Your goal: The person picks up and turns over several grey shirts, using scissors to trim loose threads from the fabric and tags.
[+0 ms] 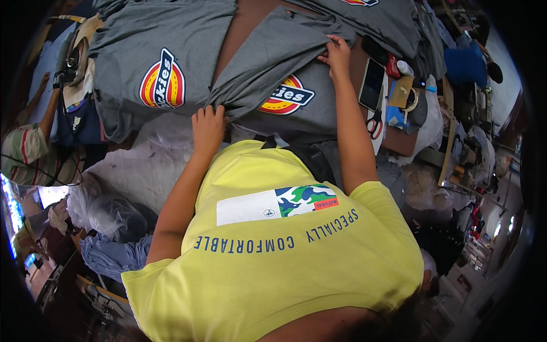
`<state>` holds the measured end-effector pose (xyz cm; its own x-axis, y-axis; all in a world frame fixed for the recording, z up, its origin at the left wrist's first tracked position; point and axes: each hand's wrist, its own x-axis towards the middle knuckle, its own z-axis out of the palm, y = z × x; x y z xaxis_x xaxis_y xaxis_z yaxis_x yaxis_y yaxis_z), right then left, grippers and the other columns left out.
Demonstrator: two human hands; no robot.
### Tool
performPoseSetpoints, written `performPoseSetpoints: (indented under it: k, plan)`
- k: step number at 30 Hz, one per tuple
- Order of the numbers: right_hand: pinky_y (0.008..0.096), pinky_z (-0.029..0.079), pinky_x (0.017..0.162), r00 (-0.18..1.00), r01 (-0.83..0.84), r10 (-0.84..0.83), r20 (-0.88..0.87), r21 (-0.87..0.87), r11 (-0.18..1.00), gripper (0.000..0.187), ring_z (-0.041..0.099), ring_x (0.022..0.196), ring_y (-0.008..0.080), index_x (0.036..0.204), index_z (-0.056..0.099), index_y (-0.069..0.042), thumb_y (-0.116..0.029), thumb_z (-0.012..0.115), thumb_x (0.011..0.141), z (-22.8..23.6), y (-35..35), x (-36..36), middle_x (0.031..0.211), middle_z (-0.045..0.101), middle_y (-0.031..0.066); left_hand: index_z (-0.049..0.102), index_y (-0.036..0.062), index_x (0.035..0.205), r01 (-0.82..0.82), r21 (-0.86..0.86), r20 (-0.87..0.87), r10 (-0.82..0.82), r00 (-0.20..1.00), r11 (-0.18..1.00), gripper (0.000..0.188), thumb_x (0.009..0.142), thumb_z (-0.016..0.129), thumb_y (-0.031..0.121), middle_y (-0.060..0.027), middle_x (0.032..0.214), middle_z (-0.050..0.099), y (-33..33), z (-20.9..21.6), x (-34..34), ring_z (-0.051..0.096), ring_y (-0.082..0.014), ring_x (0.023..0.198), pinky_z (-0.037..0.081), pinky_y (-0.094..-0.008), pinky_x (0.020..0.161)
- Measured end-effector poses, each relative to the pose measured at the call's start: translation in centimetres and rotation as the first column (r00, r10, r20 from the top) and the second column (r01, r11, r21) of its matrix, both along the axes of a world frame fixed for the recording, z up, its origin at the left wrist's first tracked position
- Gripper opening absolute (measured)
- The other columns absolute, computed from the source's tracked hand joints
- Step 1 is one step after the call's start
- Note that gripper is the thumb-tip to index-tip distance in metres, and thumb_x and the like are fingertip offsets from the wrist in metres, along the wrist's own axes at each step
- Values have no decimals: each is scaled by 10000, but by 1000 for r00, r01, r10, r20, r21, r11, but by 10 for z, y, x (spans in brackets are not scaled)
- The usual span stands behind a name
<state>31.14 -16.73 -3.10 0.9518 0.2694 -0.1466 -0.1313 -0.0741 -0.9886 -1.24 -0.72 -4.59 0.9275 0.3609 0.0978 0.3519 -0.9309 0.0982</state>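
Note:
A grey T-shirt lies on the brown table in front of me, partly folded over itself. Its folded layer covers part of a red, yellow and dark blue printed emblem. Bunched cloth at the near left edge is gripped by my left hand, fingers closed over it. Farther up on the right, my right hand pinches the shirt's other edge between thumb and fingers. The cloth stretches in creases between both hands. Another grey T-shirt with a whole emblem is spread out on the left.
More grey shirts lie at the far right. Beside my right forearm are a smartphone, red-handled scissors and a tape roll. At left, a co-worker's striped sleeve and arm show. Clear plastic bags sit at lower left.

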Motion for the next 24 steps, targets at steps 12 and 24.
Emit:
performPoseSetpoints:
  k: [12,24]
  plan:
    - [280,513,545,967,57,-25,-254,120,991,234,513,599,100,1030,511,-63,-41,461,802,-25,-21,1,779,526,23,544,104,913,286,-101,198,-262,945,953,212,706,585,119,-69,844,528,-11,11,-25,536,-220,792,385,-363,750]
    - [264,493,514,966,41,-3,-260,140,989,208,541,584,112,1020,510,-65,-56,476,815,-16,-23,-2,777,548,33,505,39,792,195,-454,293,-61,954,869,291,629,729,129,-116,829,504,-15,20,-24,513,-268,753,409,-335,661]
